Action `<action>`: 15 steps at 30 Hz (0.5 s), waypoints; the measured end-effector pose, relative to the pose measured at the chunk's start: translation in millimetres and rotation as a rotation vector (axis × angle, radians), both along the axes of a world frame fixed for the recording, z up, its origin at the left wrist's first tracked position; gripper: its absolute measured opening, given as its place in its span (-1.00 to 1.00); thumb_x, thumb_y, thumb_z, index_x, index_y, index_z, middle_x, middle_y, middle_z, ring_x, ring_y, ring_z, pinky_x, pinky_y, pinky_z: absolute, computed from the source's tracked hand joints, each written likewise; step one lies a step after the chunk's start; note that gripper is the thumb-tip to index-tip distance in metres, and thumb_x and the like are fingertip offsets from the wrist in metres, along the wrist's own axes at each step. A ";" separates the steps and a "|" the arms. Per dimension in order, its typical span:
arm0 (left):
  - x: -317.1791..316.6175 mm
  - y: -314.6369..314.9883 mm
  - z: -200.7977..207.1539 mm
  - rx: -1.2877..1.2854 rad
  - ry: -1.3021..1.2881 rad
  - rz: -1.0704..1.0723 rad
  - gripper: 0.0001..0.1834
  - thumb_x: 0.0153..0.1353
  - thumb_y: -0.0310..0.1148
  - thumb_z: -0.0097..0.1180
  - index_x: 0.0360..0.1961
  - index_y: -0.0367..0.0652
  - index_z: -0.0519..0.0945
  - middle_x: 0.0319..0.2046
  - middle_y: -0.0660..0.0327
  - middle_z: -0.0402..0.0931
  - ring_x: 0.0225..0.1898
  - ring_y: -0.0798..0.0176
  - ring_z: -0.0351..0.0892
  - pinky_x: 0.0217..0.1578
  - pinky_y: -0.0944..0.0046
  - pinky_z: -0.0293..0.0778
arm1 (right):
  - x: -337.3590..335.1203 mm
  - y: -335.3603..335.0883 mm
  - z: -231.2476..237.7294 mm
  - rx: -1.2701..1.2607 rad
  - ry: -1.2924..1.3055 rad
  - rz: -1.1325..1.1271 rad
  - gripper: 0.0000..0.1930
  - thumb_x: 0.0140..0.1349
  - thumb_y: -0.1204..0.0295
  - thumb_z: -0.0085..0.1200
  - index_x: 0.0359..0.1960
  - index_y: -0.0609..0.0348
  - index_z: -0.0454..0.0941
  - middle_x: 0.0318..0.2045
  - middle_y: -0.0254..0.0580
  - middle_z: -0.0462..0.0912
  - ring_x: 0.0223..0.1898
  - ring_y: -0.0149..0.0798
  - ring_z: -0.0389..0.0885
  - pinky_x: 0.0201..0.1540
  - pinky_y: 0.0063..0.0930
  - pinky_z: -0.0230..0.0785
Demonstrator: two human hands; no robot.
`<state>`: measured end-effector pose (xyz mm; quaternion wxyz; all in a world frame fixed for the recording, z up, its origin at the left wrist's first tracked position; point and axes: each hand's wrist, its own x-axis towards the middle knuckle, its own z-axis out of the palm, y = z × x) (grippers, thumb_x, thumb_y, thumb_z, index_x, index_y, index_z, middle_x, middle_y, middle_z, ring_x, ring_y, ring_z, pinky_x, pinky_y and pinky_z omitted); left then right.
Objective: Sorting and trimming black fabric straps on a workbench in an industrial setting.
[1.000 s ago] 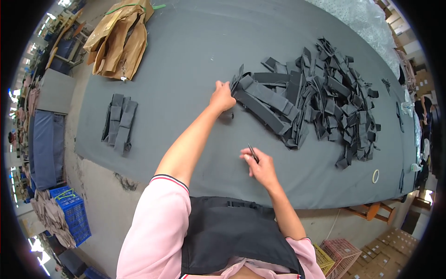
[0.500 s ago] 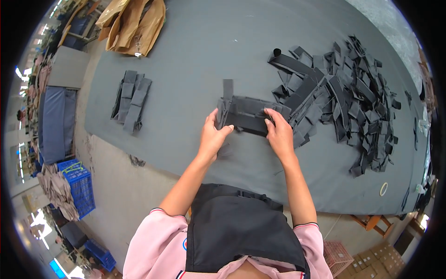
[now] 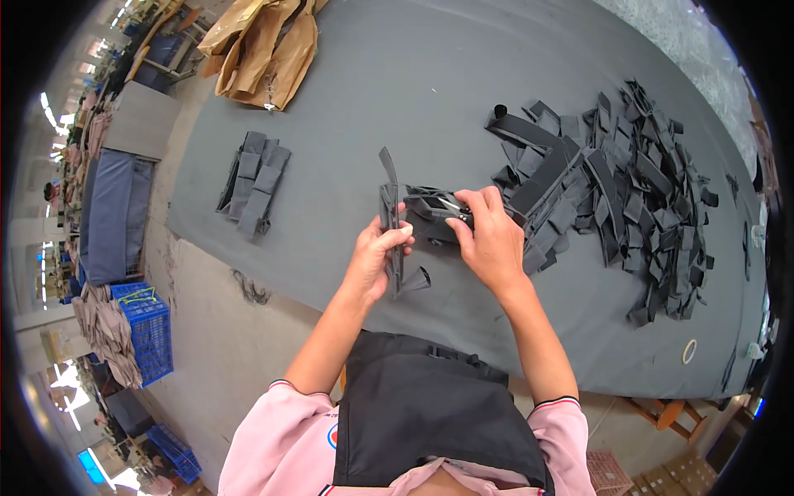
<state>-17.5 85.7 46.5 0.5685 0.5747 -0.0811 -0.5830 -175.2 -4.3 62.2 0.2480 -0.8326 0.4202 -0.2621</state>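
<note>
My left hand point(image 3: 374, 255) is closed on a dark grey fabric strip point(image 3: 395, 277), held on edge with one end sticking up and a curled end hanging below the thumb. In my right hand point(image 3: 494, 240) are small thread snips point(image 3: 455, 207); their metal blades point left, and the fingers partly cover them. Beneath the snips, more strips point(image 3: 430, 226) run from beside my left hand toward the large pile. That pile of loose and folded dark grey strips point(image 3: 612, 182) spreads over the right side of the table.
A small stack of folded strips point(image 3: 255, 182) lies on the grey-covered table point(image 3: 372, 83) at left. Brown paper point(image 3: 269, 58) sits at the far left edge. A tape ring point(image 3: 689, 351) lies near the right edge. A blue crate point(image 3: 145, 335) stands on the floor at left.
My left hand has turned the strip up on edge and drawn it slightly toward me. My right hand has moved left, bringing the snips nearer to it. The view has shifted slightly.
</note>
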 end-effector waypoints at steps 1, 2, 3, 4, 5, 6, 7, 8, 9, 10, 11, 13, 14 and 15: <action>-0.6 -0.2 1.5 0.000 -0.002 -0.008 -0.40 0.03 -0.38 0.19 0.14 -0.26 0.34 -0.27 0.24 0.45 -0.31 0.39 0.45 -0.26 0.35 0.42 | 4.1 -1.1 2.3 -0.008 0.019 0.037 -0.70 0.02 0.46 0.19 -0.18 0.13 0.44 -0.34 -0.19 0.42 -0.41 -0.14 0.55 -0.42 -0.31 0.39; -0.9 -0.5 1.3 -0.003 -0.004 -0.005 -0.40 0.03 -0.38 0.19 0.14 -0.26 0.34 -0.27 0.24 0.45 -0.31 0.39 0.45 -0.26 0.35 0.42 | 8.7 -2.9 1.7 -0.058 0.011 0.056 -0.71 -0.02 0.49 0.20 -0.22 0.13 0.44 -0.36 -0.19 0.40 -0.42 -0.15 0.55 -0.44 -0.32 0.38; -2.4 -0.1 1.7 -0.007 -0.012 -0.007 -0.39 0.03 -0.38 0.18 0.14 -0.27 0.33 -0.27 0.24 0.44 -0.30 0.38 0.45 -0.26 0.35 0.42 | 12.4 -3.9 2.4 -0.060 0.010 0.057 -0.71 -0.02 0.49 0.20 -0.22 0.13 0.44 -0.36 -0.19 0.40 -0.42 -0.15 0.55 -0.44 -0.32 0.38; -3.4 0.3 2.1 -0.012 -0.019 -0.009 -0.39 0.02 -0.38 0.18 0.14 -0.27 0.33 -0.27 0.24 0.44 -0.30 0.38 0.45 -0.25 0.35 0.42 | 16.1 -4.9 2.9 -0.096 0.052 0.068 -0.72 -0.03 0.49 0.20 -0.25 0.13 0.44 -0.37 -0.20 0.40 -0.43 -0.15 0.55 -0.45 -0.33 0.38; -3.8 0.7 2.6 -0.013 -0.020 -0.009 -0.39 0.02 -0.38 0.18 0.14 -0.27 0.33 -0.27 0.24 0.44 -0.30 0.38 0.45 -0.25 0.35 0.42 | 19.8 -6.1 3.2 -0.132 0.094 0.078 -0.74 -0.03 0.49 0.20 -0.27 0.14 0.44 -0.37 -0.20 0.40 -0.44 -0.16 0.56 -0.46 -0.33 0.38; -4.0 0.7 2.8 -0.017 -0.026 -0.016 -0.38 0.02 -0.38 0.18 0.14 -0.28 0.33 -0.26 0.24 0.44 -0.29 0.38 0.46 -0.25 0.35 0.42 | 23.2 -7.8 2.4 -0.183 0.086 0.083 -0.76 -0.05 0.49 0.19 -0.32 0.14 0.44 -0.37 -0.20 0.41 -0.45 -0.17 0.56 -0.48 -0.34 0.37; -4.4 0.8 3.1 -0.021 -0.031 -0.024 -0.38 0.01 -0.39 0.18 0.14 -0.28 0.32 -0.26 0.23 0.44 -0.29 0.37 0.46 -0.24 0.35 0.42 | 25.7 -9.3 -0.5 -0.185 0.088 0.079 -0.76 -0.05 0.49 0.19 -0.32 0.14 0.44 -0.37 -0.20 0.41 -0.45 -0.17 0.56 -0.48 -0.34 0.37; -5.4 1.0 3.5 -0.022 -0.030 -0.029 -0.38 0.01 -0.39 0.18 0.14 -0.28 0.32 -0.26 0.23 0.44 -0.29 0.37 0.46 -0.24 0.35 0.42 | 27.6 -10.6 -4.5 -0.196 0.097 0.074 -0.76 -0.04 0.49 0.20 -0.30 0.11 0.45 -0.37 -0.23 0.41 -0.49 -0.16 0.54 -0.50 -0.33 0.34; -5.5 1.4 4.1 -0.029 -0.038 -0.026 -0.37 0.01 -0.39 0.17 0.15 -0.29 0.31 -0.26 0.23 0.43 -0.28 0.37 0.46 -0.24 0.34 0.42 | 29.3 -11.6 -7.4 -0.210 0.104 0.071 -0.75 -0.03 0.49 0.20 -0.28 0.08 0.46 -0.38 -0.26 0.41 -0.53 -0.15 0.52 -0.51 -0.31 0.32; -5.5 1.8 4.8 -0.037 -0.045 -0.024 -0.36 0.00 -0.39 0.17 0.15 -0.29 0.31 -0.26 0.23 0.43 -0.28 0.37 0.46 -0.23 0.34 0.42 | 28.5 -11.1 -8.9 -0.213 0.105 0.070 -0.75 -0.03 0.49 0.20 -0.28 0.08 0.46 -0.38 -0.26 0.41 -0.53 -0.15 0.52 -0.51 -0.31 0.32; -5.4 2.3 6.3 -0.039 -0.045 -0.026 -0.36 0.00 -0.39 0.17 0.15 -0.29 0.31 -0.26 0.23 0.43 -0.28 0.37 0.46 -0.23 0.34 0.42 | 26.3 -9.4 -10.0 -0.202 0.073 0.040 -0.77 -0.03 0.49 0.20 -0.30 0.09 0.47 -0.39 -0.27 0.42 -0.52 -0.15 0.53 -0.51 -0.31 0.32; -3.3 2.8 9.3 -0.038 -0.047 0.006 -0.34 0.01 -0.38 0.17 0.17 -0.30 0.28 -0.26 0.23 0.43 -0.28 0.36 0.46 -0.22 0.34 0.43 | 21.2 -6.4 -8.9 -0.197 0.037 0.021 -0.78 -0.02 0.49 0.19 -0.31 0.10 0.48 -0.40 -0.28 0.42 -0.52 -0.14 0.53 -0.51 -0.31 0.33; -1.4 2.6 9.1 -0.041 -0.048 0.011 -0.34 0.01 -0.38 0.17 0.17 -0.30 0.28 -0.26 0.23 0.43 -0.28 0.36 0.46 -0.22 0.34 0.43 | 16.6 -3.8 -6.5 -0.141 0.002 -0.005 -0.80 -0.01 0.48 0.18 -0.32 0.10 0.49 -0.40 -0.28 0.43 -0.50 -0.14 0.54 -0.50 -0.31 0.34; -0.1 3.5 8.1 -0.052 -0.044 0.005 -0.35 0.02 -0.39 0.16 0.18 -0.30 0.27 -0.25 0.21 0.44 -0.27 0.35 0.47 -0.21 0.33 0.44 | 12.6 -0.5 -5.9 -0.079 -0.029 -0.039 -0.81 0.00 0.48 0.17 -0.32 0.11 0.49 -0.40 -0.28 0.44 -0.48 -0.13 0.55 -0.49 -0.31 0.35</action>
